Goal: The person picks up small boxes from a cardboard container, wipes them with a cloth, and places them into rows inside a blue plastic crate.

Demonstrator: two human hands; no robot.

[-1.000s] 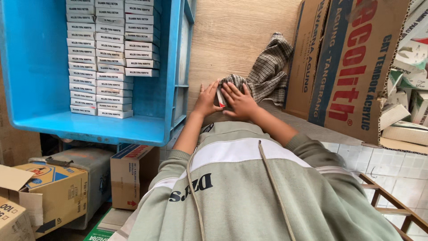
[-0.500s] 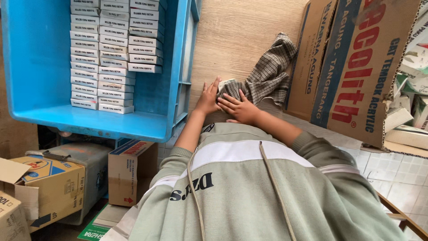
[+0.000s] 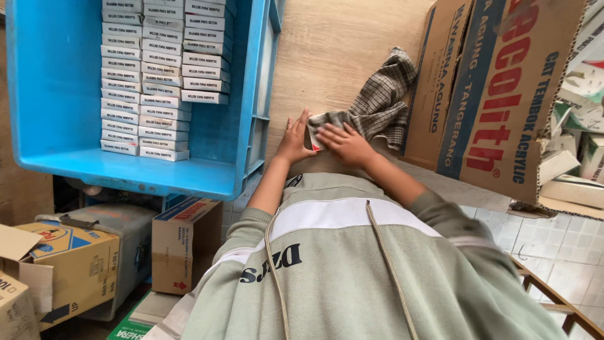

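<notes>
Both hands meet on a pale wooden surface (image 3: 340,50), working at one small item. The left hand (image 3: 294,140) stands with its fingers stretched up and slightly spread, the thumb side pressed against the edge of a small box (image 3: 313,135), which shows a light face with a bit of red at its lower corner; most of the box is covered, so its full shape cannot be told. The right hand (image 3: 343,142) lies flat and open over the box, palm down, fingers spread, pressing a checked cloth (image 3: 379,101) onto it rather than closing around anything. The cloth, grey and cream plaid, runs from under the right hand up and to the right, where it bunches against a large brown carton (image 3: 497,94) with red and blue printing that leans at the edge of the wooden surface. Just left of the hands sits a blue plastic crate (image 3: 56,94), its wall near the left hand, and inside it narrow white boxes (image 3: 160,69) are stacked in tidy columns, filling part of the floor of the crate. Below the crate stand several cardboard cartons (image 3: 185,242), one yellow and blue, one brown. The person's grey-green sweatshirt (image 3: 352,271) with a white band and a drawstring fills the lower middle of the view, and white tiled floor (image 3: 553,233) shows at lower right
</notes>
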